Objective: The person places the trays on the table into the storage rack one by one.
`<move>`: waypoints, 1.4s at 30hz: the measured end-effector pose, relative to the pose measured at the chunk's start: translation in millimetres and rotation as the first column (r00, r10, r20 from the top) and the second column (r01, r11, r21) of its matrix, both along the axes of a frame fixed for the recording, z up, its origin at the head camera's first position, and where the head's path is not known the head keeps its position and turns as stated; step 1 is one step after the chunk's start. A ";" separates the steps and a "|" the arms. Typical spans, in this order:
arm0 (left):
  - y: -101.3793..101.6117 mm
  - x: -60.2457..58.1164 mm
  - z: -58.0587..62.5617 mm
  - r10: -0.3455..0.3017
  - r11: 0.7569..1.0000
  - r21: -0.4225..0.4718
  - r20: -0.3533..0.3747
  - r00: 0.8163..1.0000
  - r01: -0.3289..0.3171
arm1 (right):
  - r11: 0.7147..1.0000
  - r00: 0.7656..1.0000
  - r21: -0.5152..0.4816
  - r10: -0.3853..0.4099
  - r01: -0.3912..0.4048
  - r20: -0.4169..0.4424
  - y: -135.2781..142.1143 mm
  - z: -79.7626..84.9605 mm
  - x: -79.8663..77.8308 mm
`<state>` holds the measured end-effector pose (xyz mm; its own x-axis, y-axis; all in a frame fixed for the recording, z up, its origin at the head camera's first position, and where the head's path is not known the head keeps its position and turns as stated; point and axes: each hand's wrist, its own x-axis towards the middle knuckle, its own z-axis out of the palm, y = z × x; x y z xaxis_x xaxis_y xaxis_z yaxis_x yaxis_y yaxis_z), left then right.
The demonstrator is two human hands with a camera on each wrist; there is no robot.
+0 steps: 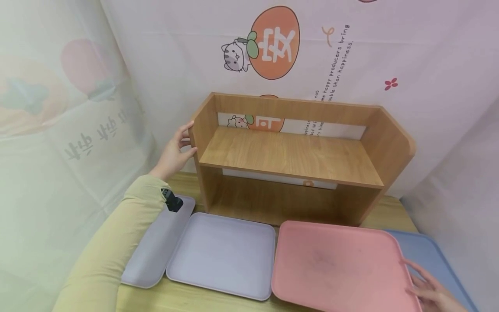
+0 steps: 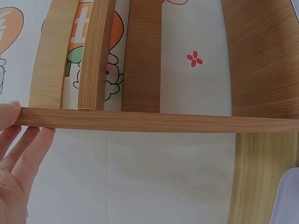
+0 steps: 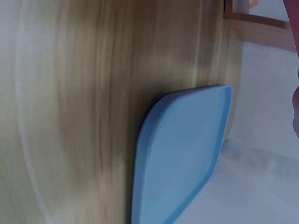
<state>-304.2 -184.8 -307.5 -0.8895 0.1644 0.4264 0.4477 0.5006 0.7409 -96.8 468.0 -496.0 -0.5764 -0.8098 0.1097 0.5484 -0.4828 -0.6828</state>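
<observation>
A two-tier wooden desk shelf (image 1: 288,151) stands at the back of the table. My left hand (image 1: 177,149) grips the front edge of its left side panel; in the left wrist view, the thumb and fingers of that hand (image 2: 21,161) lie on opposite sides of the panel edge (image 2: 154,121). A pink tray (image 1: 339,264) is at the front right, overlapping a blue tray (image 1: 422,251) in the head view. My right hand (image 1: 432,290) holds the pink tray by its right edge; only a sliver of that hand (image 3: 296,112) enters the right wrist view.
Two pale lilac trays lie on the wooden table (image 1: 146,299): a wide one (image 1: 224,255) in front of the shelf and a narrow one (image 1: 156,247) at the left, partly behind the sleeve. A printed white cloth (image 1: 187,56) hangs behind and along the sides.
</observation>
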 end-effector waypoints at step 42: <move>-0.7 -1.9 -3.6 -0.005 1.000 0.026 0.006 1.000 0.005 | 0.958 0.889 -0.148 -0.284 0.246 -0.360 -173.0 78.6 -54.5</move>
<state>-306.1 -185.5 -311.0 -0.8915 0.1578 0.4247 0.4452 0.4793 0.7564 -151.4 295.0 -417.3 -0.6690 -0.6073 0.4284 0.1040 -0.6473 -0.7551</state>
